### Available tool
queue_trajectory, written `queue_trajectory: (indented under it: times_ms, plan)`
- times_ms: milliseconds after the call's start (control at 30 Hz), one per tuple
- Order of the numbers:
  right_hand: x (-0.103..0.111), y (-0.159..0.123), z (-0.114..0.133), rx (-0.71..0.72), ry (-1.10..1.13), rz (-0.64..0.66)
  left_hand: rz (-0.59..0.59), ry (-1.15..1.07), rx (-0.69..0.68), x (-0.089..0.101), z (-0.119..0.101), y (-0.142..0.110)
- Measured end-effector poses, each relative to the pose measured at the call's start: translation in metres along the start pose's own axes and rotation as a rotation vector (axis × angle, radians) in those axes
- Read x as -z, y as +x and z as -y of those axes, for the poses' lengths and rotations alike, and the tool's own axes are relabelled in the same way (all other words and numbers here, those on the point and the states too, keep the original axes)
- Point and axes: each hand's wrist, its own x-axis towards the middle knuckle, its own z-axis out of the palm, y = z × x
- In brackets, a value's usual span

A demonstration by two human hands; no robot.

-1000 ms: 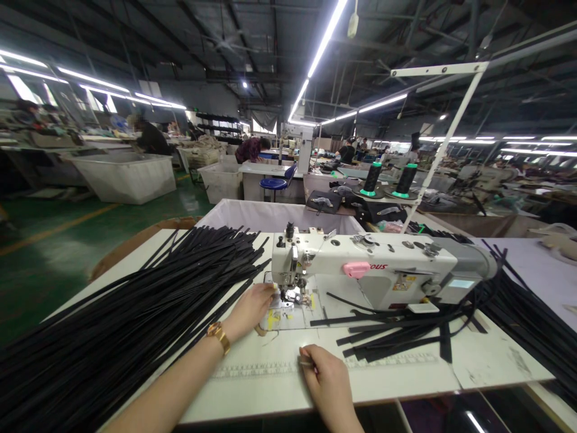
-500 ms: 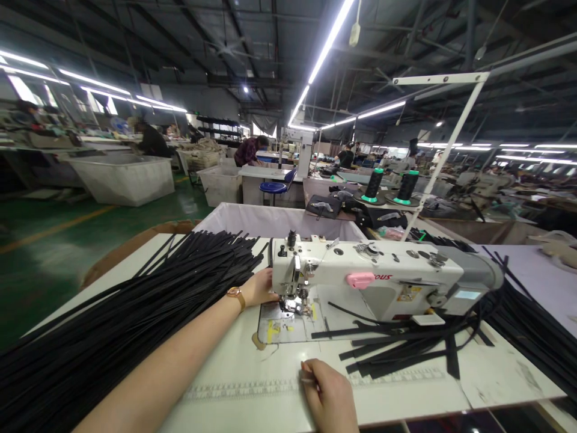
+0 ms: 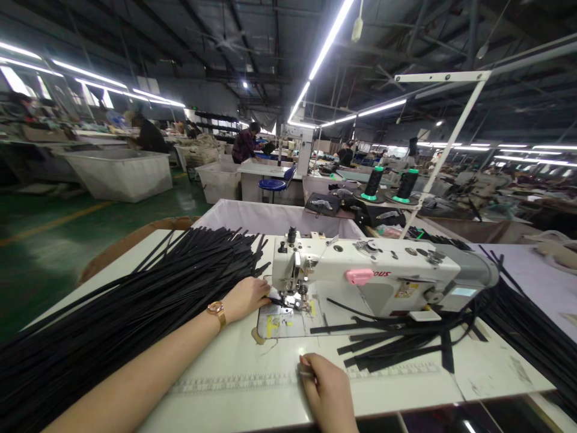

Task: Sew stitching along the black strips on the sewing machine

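Note:
My left hand, with a watch on its wrist, is closed at the left side of the sewing machine. Its fingertips pinch a short dark piece that looks like the end of a black strap, beside the presser foot. On the table's front part rests my right hand, its fingers curled. A small greyish thing shows between them, too unclear to name. Right of the needle plate lie several cut black straps. A large bundle of long black straps spreads under and beyond my left arm.
A printed ruler runs along the table front. Behind the machine stand a pale-lined bin and two black thread cones near a white thread stand. More black straps hang at the right. Co-workers are farther back.
My left hand has drawn back leftward from behind the needle area, and the dark strap end now shows at its fingertips. The right hand has stayed nearly in place.

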Motion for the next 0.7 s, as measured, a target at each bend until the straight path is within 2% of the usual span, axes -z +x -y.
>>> queue_trajectory:
  times_ms: [133,400,600,700]
  plan:
    - [0.002,-0.001,0.002,-0.001,-0.005,0.001,0.001,0.080,-0.028,-0.006,-0.004,-0.011]
    - [0.005,-0.001,0.006,-0.006,-0.016,-0.010,-0.001,0.121,-0.157,-0.006,0.007,-0.009]
    - [0.004,-0.001,0.004,-0.002,-0.009,0.009,0.038,0.191,-0.235,-0.001,-0.016,-0.024]
    - [0.003,0.000,0.004,0.001,-0.005,0.003,0.058,0.208,-0.207,0.000,-0.028,-0.026]
